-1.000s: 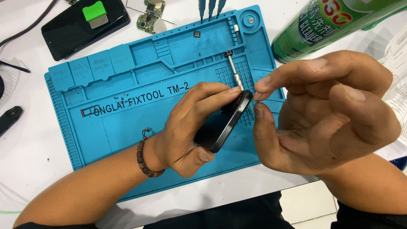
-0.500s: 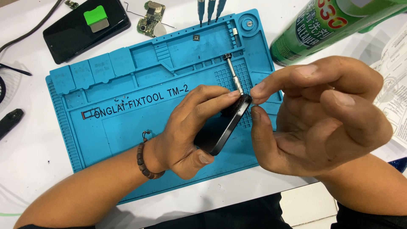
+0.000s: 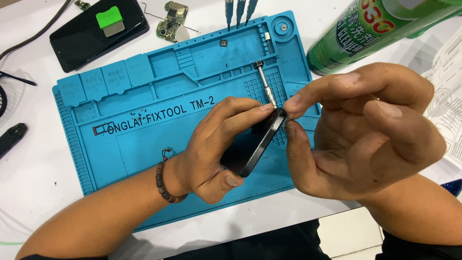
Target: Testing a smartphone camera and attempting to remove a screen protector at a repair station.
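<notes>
1. At the far left of the white surface (image 3: 29,202) lies a small black tool (image 3: 12,137), and further up a dark phone (image 3: 91,31) lies flat with a green tab (image 3: 109,20) on it.
2. A blue repair mat (image 3: 134,144) covers the middle of the surface; a bare circuit board (image 3: 169,15) sits just past its top edge.
3. The left hand (image 3: 214,151), a beaded bracelet (image 3: 163,180) at its wrist, is curled around a black phone (image 3: 255,144), thumb under the lower end and fingers pressed on the upper end. It is grasping the phone, not clenched.
4. The black phone is held on edge above the mat, near its right half. Its long axis runs diagonally, the lower end toward the person and the upper end pointing up and to the right.
5. A metal screwdriver bit (image 3: 265,86) lies on the mat just beyond the phone's upper end.
6. The right hand (image 3: 365,130) is half open: thumb and forefinger pinch at the phone's top corner, the other 3 fingers spread loosely.
7. A green spray can (image 3: 365,29) lies at the upper right, with printed paper (image 3: 447,101) at the right edge.
</notes>
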